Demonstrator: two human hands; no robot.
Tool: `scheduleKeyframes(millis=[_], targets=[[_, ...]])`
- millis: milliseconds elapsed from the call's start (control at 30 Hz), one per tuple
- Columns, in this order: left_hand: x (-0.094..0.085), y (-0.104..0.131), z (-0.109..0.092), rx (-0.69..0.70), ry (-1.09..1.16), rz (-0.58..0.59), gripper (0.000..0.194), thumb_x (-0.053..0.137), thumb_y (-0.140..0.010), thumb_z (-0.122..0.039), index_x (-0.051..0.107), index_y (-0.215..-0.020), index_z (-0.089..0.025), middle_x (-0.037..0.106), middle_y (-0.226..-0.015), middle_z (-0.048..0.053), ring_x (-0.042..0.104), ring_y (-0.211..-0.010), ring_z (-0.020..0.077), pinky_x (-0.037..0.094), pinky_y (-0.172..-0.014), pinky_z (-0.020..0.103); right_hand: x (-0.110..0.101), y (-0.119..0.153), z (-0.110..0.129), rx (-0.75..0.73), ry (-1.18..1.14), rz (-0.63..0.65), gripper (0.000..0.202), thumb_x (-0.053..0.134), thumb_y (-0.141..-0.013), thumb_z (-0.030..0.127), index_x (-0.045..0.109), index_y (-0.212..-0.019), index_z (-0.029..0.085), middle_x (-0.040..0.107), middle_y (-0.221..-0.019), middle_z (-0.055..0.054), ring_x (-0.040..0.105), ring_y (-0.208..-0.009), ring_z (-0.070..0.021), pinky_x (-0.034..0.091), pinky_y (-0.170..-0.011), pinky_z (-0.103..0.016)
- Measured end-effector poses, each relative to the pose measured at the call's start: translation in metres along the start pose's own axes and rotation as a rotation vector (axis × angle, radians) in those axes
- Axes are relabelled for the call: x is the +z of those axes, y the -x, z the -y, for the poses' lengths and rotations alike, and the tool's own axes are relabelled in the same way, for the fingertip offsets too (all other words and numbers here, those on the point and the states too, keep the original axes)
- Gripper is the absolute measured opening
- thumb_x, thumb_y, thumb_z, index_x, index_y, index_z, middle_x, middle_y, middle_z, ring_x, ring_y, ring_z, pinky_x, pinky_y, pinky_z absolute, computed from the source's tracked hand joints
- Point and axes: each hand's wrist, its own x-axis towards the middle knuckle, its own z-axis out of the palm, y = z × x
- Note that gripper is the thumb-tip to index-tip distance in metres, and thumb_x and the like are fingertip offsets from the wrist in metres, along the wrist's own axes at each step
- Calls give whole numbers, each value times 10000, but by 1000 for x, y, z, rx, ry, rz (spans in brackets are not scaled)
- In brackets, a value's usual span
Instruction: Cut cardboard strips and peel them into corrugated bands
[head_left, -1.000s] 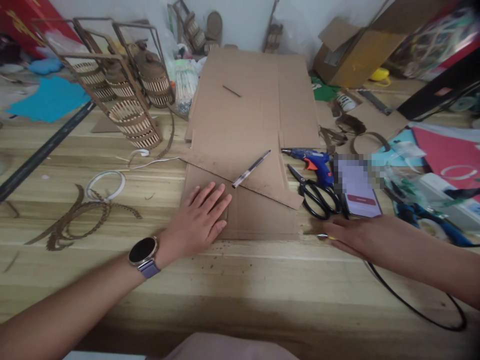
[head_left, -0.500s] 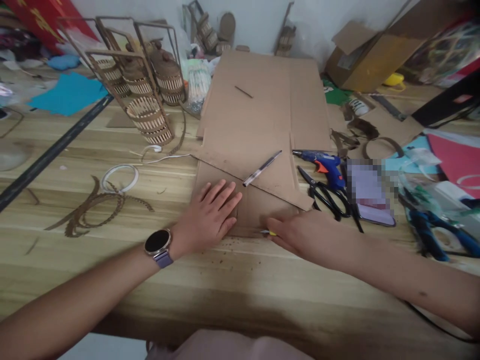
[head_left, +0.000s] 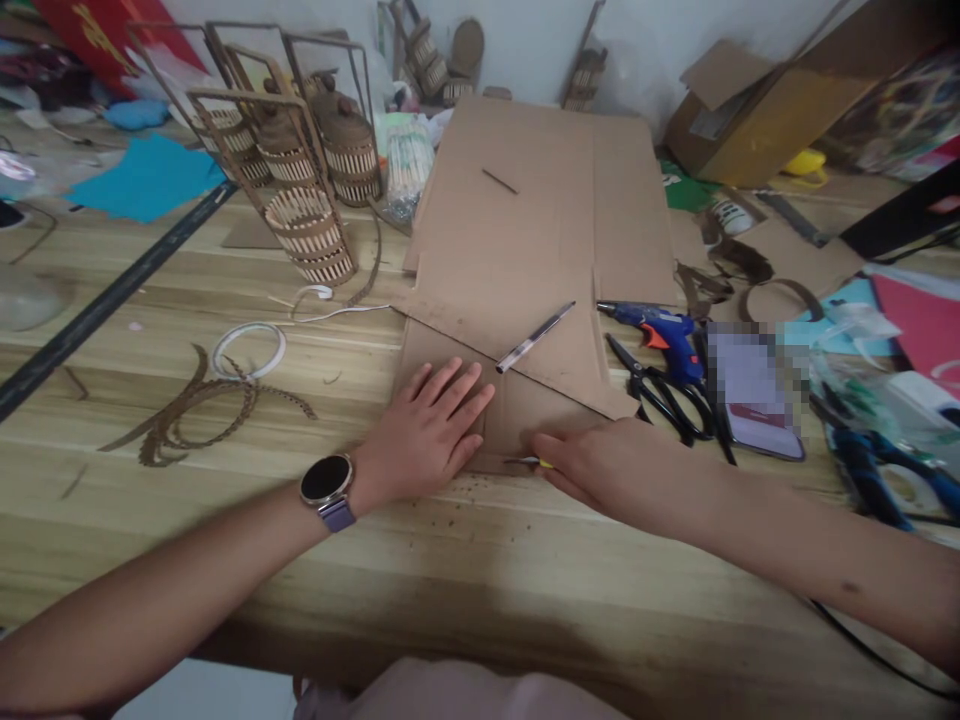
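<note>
My left hand (head_left: pixel 429 430) lies flat on the sheet of brown cardboard (head_left: pixel 525 245), fingers spread, near its front edge. On the right, my right hand (head_left: pixel 600 462) is closed around a utility knife (head_left: pixel 547 463). Only a bit of yellow and the thin blade show; the rest is inside the fist. The blade points left and lies low over the cardboard strip just in front of a crease. A pen (head_left: pixel 535 338) rests on the cardboard beyond both hands, beside a slanting cut edge. Small crumbs lie on the table below the left hand.
Right of the cardboard are a blue glue gun (head_left: pixel 664 335), black scissors (head_left: pixel 667 395) and a blurred-out phone (head_left: pixel 754 390). To the left lie a white tape ring (head_left: pixel 249 351) and curled brown strips (head_left: pixel 202 415). Slatted lanterns (head_left: pixel 307 225) stand behind them.
The whole view has shifted slightly. Against the cardboard, my right hand and the knife blade have moved a little to the left. My left hand stays pressed flat in its place.
</note>
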Motion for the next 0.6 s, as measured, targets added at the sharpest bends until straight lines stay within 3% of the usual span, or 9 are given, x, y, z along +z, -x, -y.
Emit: scheduleKeyframes(millis=[167, 300, 600], targets=[[0, 0, 0, -1, 2, 8, 518, 361, -1044, -372, 421, -1498, -130, 357, -1598, 155, 295, -1475, 361, 259, -1184, 572, -2, -5, 4, 18, 71, 34, 143, 517, -960, 243, 653, -985, 208, 726, -722, -27, 706, -632, -187, 171, -449, -281], [0, 1, 1, -3, 7, 14, 519, 352, -1045, -372, 424, -1498, -129, 350, -1603, 152, 293, -1477, 357, 257, -1185, 565, 6, -6, 4, -4, 162, -38, 137, 554, -896, 129, 664, -932, 203, 728, -684, -43, 696, -587, -194, 204, -448, -270], [0, 1, 2, -2, 16, 15, 510, 363, -1042, -363, 419, -1500, -143, 357, -1603, 136, 272, -1491, 331, 230, -1203, 541, 19, 23, -20, -25, 227, -82, 197, 596, -849, 89, 630, -990, 222, 687, -620, 1, 609, -457, -148, 106, -424, -262]])
